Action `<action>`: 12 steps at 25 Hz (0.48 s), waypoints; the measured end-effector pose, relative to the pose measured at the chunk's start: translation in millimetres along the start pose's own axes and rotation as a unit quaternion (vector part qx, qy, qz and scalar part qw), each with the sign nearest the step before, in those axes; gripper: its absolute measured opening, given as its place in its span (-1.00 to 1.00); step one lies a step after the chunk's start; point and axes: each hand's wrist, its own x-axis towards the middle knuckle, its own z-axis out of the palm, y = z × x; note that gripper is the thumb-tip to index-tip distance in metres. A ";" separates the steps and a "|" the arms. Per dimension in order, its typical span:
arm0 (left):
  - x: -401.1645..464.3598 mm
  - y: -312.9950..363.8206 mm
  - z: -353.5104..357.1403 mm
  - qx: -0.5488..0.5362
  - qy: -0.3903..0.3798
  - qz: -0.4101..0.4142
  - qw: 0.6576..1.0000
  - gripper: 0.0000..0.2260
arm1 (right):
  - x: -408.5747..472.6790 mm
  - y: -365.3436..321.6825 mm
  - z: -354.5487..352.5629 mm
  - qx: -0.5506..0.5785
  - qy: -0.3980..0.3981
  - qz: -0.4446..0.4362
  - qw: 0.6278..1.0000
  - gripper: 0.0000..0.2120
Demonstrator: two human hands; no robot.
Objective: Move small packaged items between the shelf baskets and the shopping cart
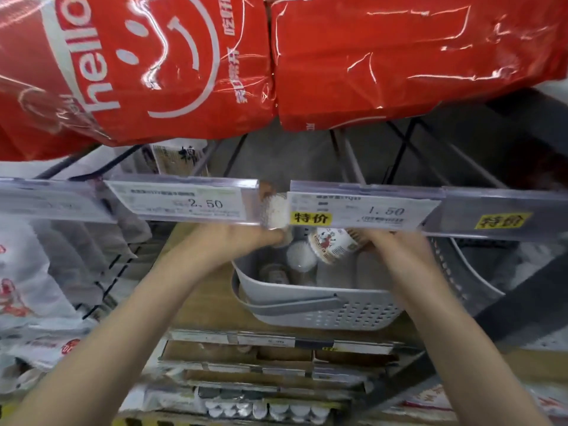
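A grey perforated basket (338,312) sits on a wooden shelf, holding several small round containers (301,258). My left hand (246,238) reaches under the price rail and holds a small white round container (274,210), seen through the gap in the rail. My right hand (390,241) grips a small labelled container (330,242) with red print, tilted on its side above the basket. The fingers of both hands are partly hidden by the rail.
A clear price rail (190,201) with tags reading 2.50 and 1.50 crosses the view. Large red plastic packs (399,56) hang above. White packaged goods (27,287) lie at the left. A lower shelf (264,407) holds more small containers.
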 end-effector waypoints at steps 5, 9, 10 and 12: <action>16.4 11.5 5.7 0.193 -0.049 0.016 0.980 -0.56 | 5.5 6.7 4.3 -0.040 -0.005 0.032 0.999 -0.83; 26.8 5.5 10.2 0.329 -0.093 0.009 0.940 -0.54 | 7.1 6.0 4.6 -0.035 0.003 0.030 0.999 -0.80; 30.1 3.7 10.0 0.343 -0.103 0.008 0.934 -0.57 | 7.5 6.6 4.8 -0.037 -0.002 0.033 0.999 -0.79; 35.9 0.6 13.1 0.369 -0.116 0.012 0.922 -0.63 | 9.1 7.1 5.6 -0.051 -0.014 0.043 0.998 -0.75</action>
